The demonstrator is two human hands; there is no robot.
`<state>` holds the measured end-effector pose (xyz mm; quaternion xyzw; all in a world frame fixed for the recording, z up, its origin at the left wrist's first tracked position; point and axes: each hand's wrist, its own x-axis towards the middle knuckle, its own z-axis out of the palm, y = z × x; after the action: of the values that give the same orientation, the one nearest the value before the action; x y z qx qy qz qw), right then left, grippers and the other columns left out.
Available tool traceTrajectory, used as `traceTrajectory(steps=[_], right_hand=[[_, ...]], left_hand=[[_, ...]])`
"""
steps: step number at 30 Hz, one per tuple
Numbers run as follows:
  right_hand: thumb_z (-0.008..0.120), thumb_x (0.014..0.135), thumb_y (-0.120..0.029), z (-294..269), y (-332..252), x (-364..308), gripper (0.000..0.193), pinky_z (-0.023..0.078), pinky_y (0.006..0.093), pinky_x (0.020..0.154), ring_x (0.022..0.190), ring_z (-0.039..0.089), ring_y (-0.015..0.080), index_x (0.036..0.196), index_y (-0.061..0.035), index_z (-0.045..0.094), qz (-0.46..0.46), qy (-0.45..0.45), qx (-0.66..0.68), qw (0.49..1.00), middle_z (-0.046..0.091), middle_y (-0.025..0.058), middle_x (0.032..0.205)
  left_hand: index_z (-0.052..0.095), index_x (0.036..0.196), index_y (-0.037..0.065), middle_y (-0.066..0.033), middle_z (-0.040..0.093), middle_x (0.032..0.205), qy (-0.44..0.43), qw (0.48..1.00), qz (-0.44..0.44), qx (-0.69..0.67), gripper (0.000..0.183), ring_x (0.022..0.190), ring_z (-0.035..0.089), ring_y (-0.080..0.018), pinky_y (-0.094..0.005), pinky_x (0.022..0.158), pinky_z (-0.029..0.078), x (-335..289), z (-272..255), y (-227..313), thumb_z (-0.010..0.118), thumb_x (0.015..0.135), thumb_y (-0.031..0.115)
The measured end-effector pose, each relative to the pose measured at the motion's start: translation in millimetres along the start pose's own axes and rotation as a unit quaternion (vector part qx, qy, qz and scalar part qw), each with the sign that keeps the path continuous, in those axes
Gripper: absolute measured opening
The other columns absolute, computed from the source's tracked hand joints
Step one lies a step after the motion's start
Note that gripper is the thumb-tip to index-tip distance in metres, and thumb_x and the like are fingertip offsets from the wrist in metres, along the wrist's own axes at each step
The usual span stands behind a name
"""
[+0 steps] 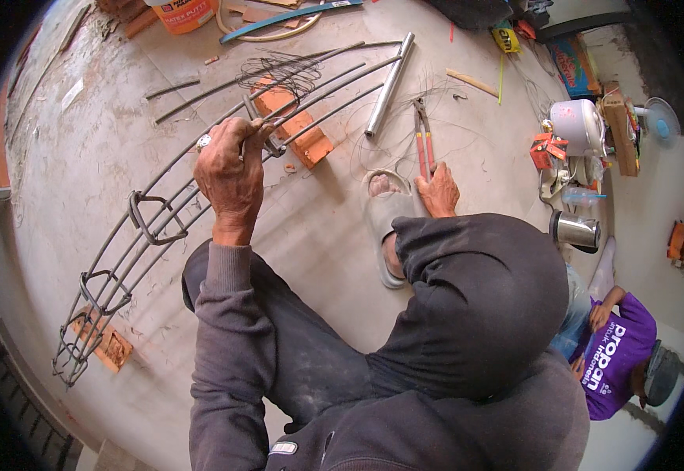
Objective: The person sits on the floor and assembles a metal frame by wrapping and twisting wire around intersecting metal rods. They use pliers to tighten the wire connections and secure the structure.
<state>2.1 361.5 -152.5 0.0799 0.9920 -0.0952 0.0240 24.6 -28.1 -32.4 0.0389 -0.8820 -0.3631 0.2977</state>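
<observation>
Loops (135, 210) ringed the rods (173, 166) at near left, far-right ends (362, 97) bare, while the left hand (234, 169) pinched at a farther loop (281, 149) and the right hand (438, 191) clasped pliers (429, 145).

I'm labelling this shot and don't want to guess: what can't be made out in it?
All in the head view:
What, if anything, the left hand pinches: its own fingers hide it.
Handle ends of the pliers: covered by the right hand.
The rest of the bucket: cut off by the upper edge.
The person's other foot: hidden, apparently under the trousers.
</observation>
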Motion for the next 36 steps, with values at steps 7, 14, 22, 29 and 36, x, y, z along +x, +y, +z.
traceTrajectory(steps=[7, 14, 22, 29, 36], right_hand=[[0.07, 0.075, -0.018, 11.1, -6.8, 14.8, 0.049, 0.05, 0.0508, 0.087, 0.105, 0.057, 0.0429, 0.113, 0.0013, 0.046, -0.04, 0.024, -0.026, 0.999, 0.054, 0.0238, 0.111], [0.062, 0.081, -0.01, -2.9, 18.0, 49.4, 0.033, 0.054, 0.0486, 0.081, 0.1, 0.061, 0.0404, 0.109, -0.0007, 0.051, -0.095, -0.008, -0.18, 0.979, 0.058, 0.0227, 0.108], [0.054, 0.089, -0.017, -146.6, 20.9, 142.2, 0.012, 0.046, 0.0401, 0.078, 0.087, 0.063, 0.0243, 0.086, -0.013, 0.065, -0.337, 0.058, -0.476, 0.81, 0.065, 0.0058, 0.082], [0.061, 0.077, -0.011, -225.2, 6.6, 170.6, 0.013, 0.046, 0.0374, 0.067, 0.065, 0.063, 0.0227, 0.068, -0.0106, 0.071, -0.369, -0.14, -0.405, 0.824, 0.066, 0.0071, 0.065], [0.066, 0.066, -0.011, -236.5, 17.5, 125.6, 0.016, 0.051, 0.0306, 0.066, 0.072, 0.066, 0.0204, 0.08, -0.0033, 0.068, -0.159, -0.403, 0.198, 0.879, 0.066, 0.0074, 0.074]], left_hand=[[0.061, 0.079, 0.004, -0.0096, 0.064, 0.073, 0.015, 1.0, -0.001, -0.007, 0.021, 0.063, 0.06, -0.0188, -0.0317, 0.058, 0.046, -0.4, -0.8, -0.5, 0.076, 0.084, 0.017], [0.064, 0.081, 0.008, -0.0064, 0.063, 0.076, 0.012, 0.999, -0.029, -0.011, 0.016, 0.07, 0.061, -0.0228, -0.0331, 0.06, 0.047, -0.8, -0.1, 3.7, 0.075, 0.082, 0.019], [0.064, 0.083, 0.009, -0.0052, 0.064, 0.079, 0.018, 0.999, -0.028, 0.014, 0.017, 0.073, 0.062, -0.023, -0.034, 0.061, 0.047, 0.6, -1.4, 2.1, 0.074, 0.083, 0.022], [0.064, 0.081, 0.008, -0.0061, 0.063, 0.077, 0.026, 0.999, -0.023, -0.006, 0.018, 0.072, 0.061, -0.0238, -0.034, 0.061, 0.047, 1.0, 1.2, 3.6, 0.074, 0.084, 0.023], [0.065, 0.082, 0.008, -0.0066, 0.063, 0.076, 0.03, 0.999, -0.014, -0.019, 0.017, 0.071, 0.062, -0.0235, -0.0339, 0.061, 0.047, 0.6, 3.1, 1.5, 0.075, 0.083, 0.022]])
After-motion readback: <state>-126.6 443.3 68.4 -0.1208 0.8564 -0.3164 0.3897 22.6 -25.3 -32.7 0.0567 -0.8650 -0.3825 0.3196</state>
